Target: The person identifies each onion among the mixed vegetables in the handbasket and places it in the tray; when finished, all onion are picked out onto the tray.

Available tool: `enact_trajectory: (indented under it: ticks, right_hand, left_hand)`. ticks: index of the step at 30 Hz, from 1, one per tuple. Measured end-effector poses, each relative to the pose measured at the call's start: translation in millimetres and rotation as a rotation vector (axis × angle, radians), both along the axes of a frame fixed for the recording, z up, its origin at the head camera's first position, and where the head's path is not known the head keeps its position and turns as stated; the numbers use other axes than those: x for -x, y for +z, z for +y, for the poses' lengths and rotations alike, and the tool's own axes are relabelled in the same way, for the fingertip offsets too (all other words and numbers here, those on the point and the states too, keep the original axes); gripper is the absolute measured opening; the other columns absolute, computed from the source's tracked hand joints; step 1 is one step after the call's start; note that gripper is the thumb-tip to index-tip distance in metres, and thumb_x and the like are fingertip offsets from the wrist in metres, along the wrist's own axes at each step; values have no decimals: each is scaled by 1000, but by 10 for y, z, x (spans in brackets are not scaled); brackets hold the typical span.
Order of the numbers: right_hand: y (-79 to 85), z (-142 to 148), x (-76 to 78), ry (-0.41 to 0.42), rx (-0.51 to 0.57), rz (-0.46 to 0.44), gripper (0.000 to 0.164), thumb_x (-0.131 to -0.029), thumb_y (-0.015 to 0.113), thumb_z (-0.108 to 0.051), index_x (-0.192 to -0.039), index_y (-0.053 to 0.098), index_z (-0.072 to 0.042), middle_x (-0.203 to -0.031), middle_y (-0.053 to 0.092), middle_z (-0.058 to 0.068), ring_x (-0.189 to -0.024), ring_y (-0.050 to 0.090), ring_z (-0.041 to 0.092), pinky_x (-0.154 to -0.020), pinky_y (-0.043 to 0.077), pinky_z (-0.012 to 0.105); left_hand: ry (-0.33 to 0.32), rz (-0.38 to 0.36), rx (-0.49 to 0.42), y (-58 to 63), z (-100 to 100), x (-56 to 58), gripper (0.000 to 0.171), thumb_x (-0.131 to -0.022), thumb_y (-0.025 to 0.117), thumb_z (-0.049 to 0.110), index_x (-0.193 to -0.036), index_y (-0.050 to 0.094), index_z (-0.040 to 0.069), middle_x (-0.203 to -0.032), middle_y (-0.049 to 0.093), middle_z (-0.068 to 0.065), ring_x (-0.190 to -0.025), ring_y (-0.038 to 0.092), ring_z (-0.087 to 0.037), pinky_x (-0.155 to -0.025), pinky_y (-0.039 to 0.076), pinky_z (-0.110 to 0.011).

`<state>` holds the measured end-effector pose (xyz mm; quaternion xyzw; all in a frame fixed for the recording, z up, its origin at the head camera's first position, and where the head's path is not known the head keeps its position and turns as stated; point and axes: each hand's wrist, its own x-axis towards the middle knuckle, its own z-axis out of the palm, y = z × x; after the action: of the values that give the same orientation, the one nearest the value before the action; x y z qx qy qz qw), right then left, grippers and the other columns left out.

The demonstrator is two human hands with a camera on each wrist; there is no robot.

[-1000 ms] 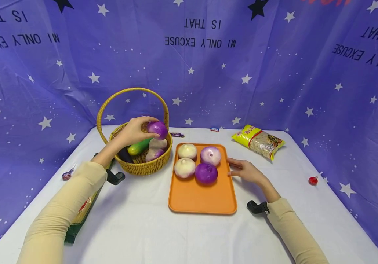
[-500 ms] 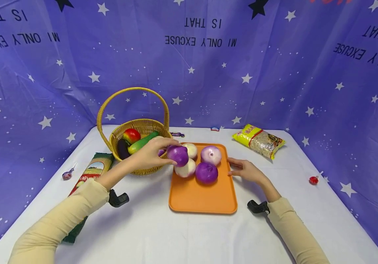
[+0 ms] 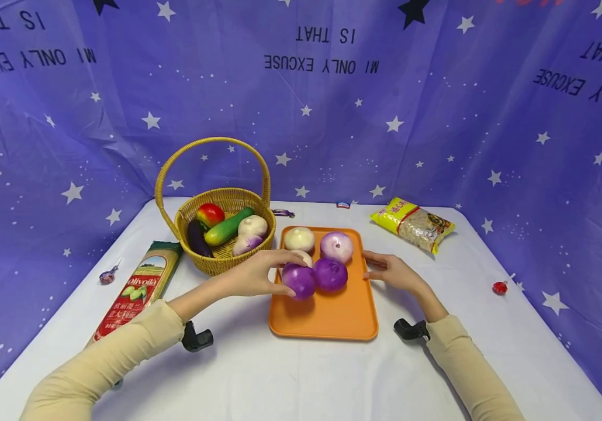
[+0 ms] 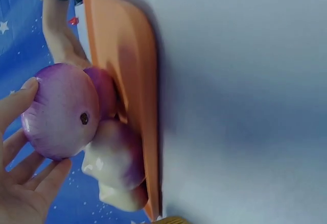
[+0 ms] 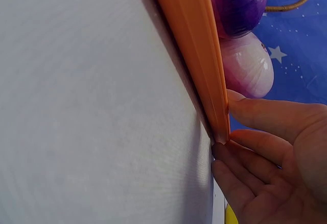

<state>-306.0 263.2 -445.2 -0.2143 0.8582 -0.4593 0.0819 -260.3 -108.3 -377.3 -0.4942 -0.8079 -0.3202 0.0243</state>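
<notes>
A purple onion [image 3: 298,282] is in my left hand [image 3: 259,273], held between thumb and fingertips over the left side of the orange tray [image 3: 327,321]. On the tray are another purple onion [image 3: 331,275], a pale purple onion [image 3: 336,247] and a whitish onion [image 3: 299,240]; a second whitish onion [image 3: 305,257] is partly hidden behind my left fingers. In the left wrist view the held onion [image 4: 61,114] overlaps those behind it. My right hand [image 3: 395,273] touches the tray's right edge, its thumb and fairly straight fingertips against the rim [image 5: 204,55].
A wicker basket [image 3: 222,266] at back left contains an eggplant, a cucumber, a red fruit and two pale onions. A pasta pack [image 3: 132,292] lies left, under the left forearm. A yellow food bag [image 3: 412,225] lies back right. Small candies [image 3: 500,287] lie around the table.
My left hand has carried the purple onion from above the basket, right and nearer to me, over the tray. The right hand has stayed at the tray's edge.
</notes>
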Motion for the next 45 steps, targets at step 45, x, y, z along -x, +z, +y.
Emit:
enact_trajectory:
  ticks: [45]
  right_hand:
    - [4, 3, 4, -6, -4, -18, 64, -88, 70, -9, -141, 39, 9, -145, 40, 24, -131, 41, 37, -110, 28, 46]
  left_hand:
    - [61, 35, 104, 94, -232, 36, 60, -78, 82, 20, -130, 57, 5, -131, 58, -4, -125, 50, -20, -105, 39, -36]
